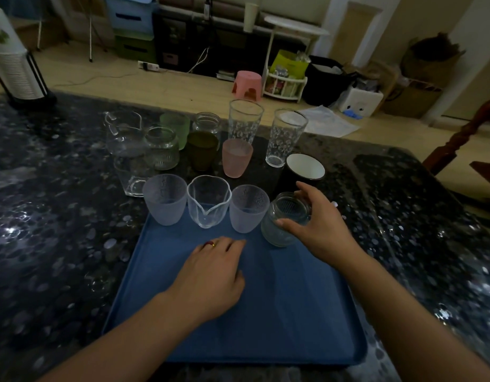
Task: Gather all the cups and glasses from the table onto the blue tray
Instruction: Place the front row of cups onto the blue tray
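Right hand (318,227) grips a small clear jar (282,224) at the blue tray (279,312)'s far right corner; left hand (213,274) rests empty, fingers loosely curled. Set the jar flat beside the frosted cup (248,208), though it seems slightly tilted. More glasses wait on the surface (45,216) beyond.

Glossy speckled stone table (59,205); matt blue plastic tray (293,312); frosted tumblers (164,198) beside a clear, smooth glass pitcher (208,201).
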